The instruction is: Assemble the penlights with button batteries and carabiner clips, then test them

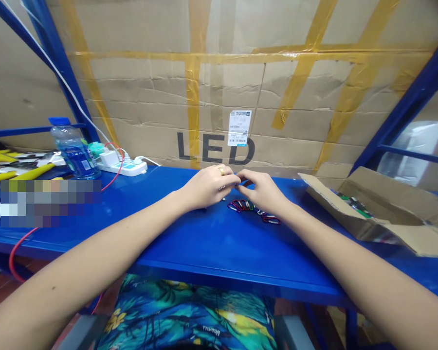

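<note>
Above the middle of the blue table, my left hand (210, 184) and my right hand (261, 190) come together at the fingertips. A ring sits on a finger of the left one. Both hands have their fingers bent and drawn together in a pinch; what lies between them is too small and hidden to make out. Just below the hands, several small carabiners (245, 205) in red, purple, green and other colours lie in a curved row. A red carabiner (271, 220) ends that row, close to my right wrist. Something small and dark shows partly under my left hand.
On the right an open cardboard box (368, 226) holds green and dark items. A power strip (127, 166), a bottle of blue liquid (75, 150) and yellow-handled tools (25, 172) crowd the left. A red cable (22, 243) hangs over the edge. A large taped carton (149, 107) stands behind.
</note>
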